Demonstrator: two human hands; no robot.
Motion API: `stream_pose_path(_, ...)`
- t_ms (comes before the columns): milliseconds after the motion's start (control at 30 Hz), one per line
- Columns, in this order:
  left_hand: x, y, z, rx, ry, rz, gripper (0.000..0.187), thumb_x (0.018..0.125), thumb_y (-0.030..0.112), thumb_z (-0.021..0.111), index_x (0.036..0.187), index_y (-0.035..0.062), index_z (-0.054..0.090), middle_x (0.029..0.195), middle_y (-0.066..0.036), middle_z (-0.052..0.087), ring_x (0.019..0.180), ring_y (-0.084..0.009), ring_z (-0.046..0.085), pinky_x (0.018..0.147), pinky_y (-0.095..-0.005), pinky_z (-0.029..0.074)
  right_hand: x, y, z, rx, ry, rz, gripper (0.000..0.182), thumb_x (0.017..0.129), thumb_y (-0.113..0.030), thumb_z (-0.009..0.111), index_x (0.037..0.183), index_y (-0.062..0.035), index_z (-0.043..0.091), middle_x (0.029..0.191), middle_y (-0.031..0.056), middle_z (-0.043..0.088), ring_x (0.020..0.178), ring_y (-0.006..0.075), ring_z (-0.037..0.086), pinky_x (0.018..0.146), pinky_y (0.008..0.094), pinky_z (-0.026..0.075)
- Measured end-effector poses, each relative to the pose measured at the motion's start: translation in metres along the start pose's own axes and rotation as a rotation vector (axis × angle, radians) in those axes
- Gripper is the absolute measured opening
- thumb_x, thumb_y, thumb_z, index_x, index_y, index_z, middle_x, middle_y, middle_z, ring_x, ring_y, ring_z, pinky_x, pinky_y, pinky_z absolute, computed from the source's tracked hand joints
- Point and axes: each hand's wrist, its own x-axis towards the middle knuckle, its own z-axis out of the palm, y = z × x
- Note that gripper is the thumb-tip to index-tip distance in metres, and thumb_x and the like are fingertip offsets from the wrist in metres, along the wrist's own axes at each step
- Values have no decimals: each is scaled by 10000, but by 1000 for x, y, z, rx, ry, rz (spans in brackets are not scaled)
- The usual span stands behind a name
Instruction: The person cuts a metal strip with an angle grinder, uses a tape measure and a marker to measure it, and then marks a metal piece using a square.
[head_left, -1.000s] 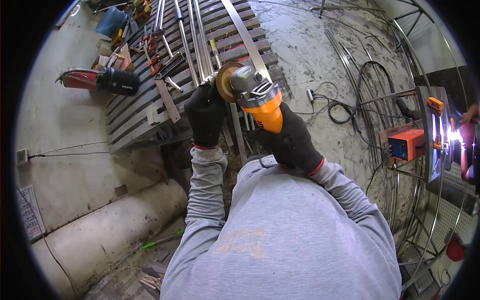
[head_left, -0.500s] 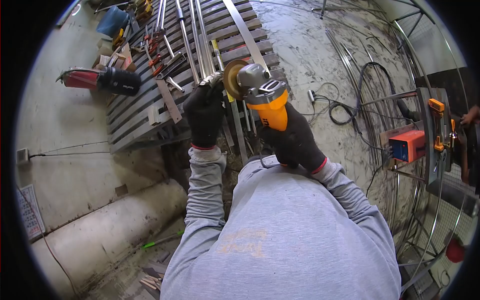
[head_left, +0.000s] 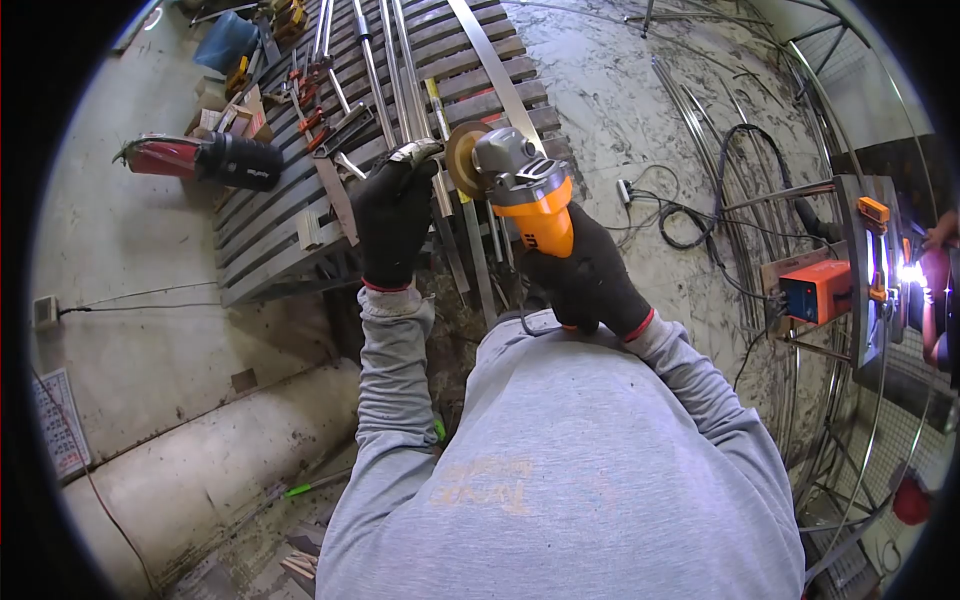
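My right hand (head_left: 585, 275), in a black glove with a red cuff, is wrapped round the orange body of an angle grinder (head_left: 535, 205). The grinder's brown disc (head_left: 465, 160) faces left, a short gap from my left hand (head_left: 393, 215). That hand, also gloved in black, is closed, its fingers curled at the near ends of several shiny metal tubes (head_left: 402, 85). A silvery-white patch shows at its fingertips; whether this is a small piece or the glove's surface I cannot make out. Beside the disc lies a yellow-marked bar (head_left: 434, 98).
A slatted bench (head_left: 265, 240) carries tubes, a flat metal strip (head_left: 495, 65), clamps (head_left: 312, 125) and a black cylindrical container (head_left: 240, 162). Right, cables (head_left: 665, 235) cross the floor near an orange-and-blue machine (head_left: 815, 292). Another person's arm (head_left: 940, 235) is beside a bright welding arc (head_left: 913, 273).
My left hand has shifted left, away from the disc, and the silvery patch has moved with it. The grinder has barely moved. A bright arc has appeared at the right edge.
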Motion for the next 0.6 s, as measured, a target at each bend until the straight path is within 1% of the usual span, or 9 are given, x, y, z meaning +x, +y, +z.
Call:
stream_pose_path(100, 2, -2, 2, 52, 3, 44, 252, 981, 6, 716, 1226, 27, 768, 951, -99, 761, 820, -147, 717, 751, -319, 555, 0, -7, 3, 15, -37, -54, 451, 885, -207, 841, 1246, -48, 620, 1002, 93, 725, 886, 214, 711, 816, 378, 571)
stream_pose_path(200, 1, -6, 0, 94, -15, 46, 254, 981, 5, 711, 1227, 28, 768, 947, -99, 762, 822, -145, 716, 755, -316, 555, 2, -5, 5, -78, -20, -125, 469, 886, -212, 849, 1260, -47, 619, 999, 89, 724, 877, 208, 708, 814, 369, 572)
stream_pose_path(267, 0, -4, -4, 106, -22, 31, 257, 980, 4, 708, 1229, 26, 767, 951, -100, 765, 832, -147, 720, 768, -313, 558, 4, 5, 3, -1, -41, 9, 505, 886, -215, 852, 1304, -56, 617, 1023, 99, 735, 895, 209, 719, 828, 365, 576)
stream_pose_path(333, 2, 5, -2, 8, 43, -3, 215, 967, 31, 721, 1174, 16, 777, 978, -140, 789, 864, -241, 771, 792, -332, 577, 6, 9, 2, -23, -24, 15, 504, 888, -218, 850, 1304, -55, 616, 1030, 101, 738, 900, 208, 721, 827, 366, 576)
stream_pose_path(400, 3, 5, -2, -8, 48, 5, 214, 967, 27, 720, 1173, 13, 776, 967, -143, 787, 853, -236, 770, 790, -330, 577, 5, 8, 2, -43, -5, 26, 503, 890, -221, 849, 1304, -55, 616, 1036, 103, 740, 905, 208, 724, 827, 367, 576)
stream_pose_path(467, 5, 5, -1, -24, 49, 15, 213, 966, 24, 720, 1172, 9, 775, 956, -145, 785, 843, -230, 769, 788, -329, 577, 2, -1, 5, 22, -42, -2, 467, 891, -227, 846, 1256, -46, 617, 1034, 98, 741, 900, 209, 724, 814, 369, 575)
stream_pose_path(500, 7, 5, -1, 17, 41, 33, 216, 968, 22, 721, 1177, 4, 774, 958, -143, 788, 846, -207, 765, 786, -331, 577, 2, -5, 7, 23, -39, 0, 467, 891, -227, 846, 1256, -46, 617, 1034, 98, 741, 900, 209, 724, 814, 369, 575)
stream_pose_path(533, 8, 5, 0, 58, 34, 53, 219, 969, 21, 723, 1182, 0, 773, 961, -141, 791, 850, -183, 761, 785, -333, 578, 2, -8, 8, -32, -21, -52, 449, 891, -223, 844, 1235, -46, 617, 1022, 90, 738, 891, 207, 720, 810, 368, 573)
stream_pose_path(600, 7, 6, -1, 66, 32, 36, 214, 976, 26, 723, 1183, 4, 775, 961, -132, 794, 851, -164, 755, 780, -332, 578, 3, -7, 9, -89, -2, -106, 430, 891, -219, 842, 1213, -45, 617, 1010, 82, 735, 883, 205, 715, 806, 367, 572)
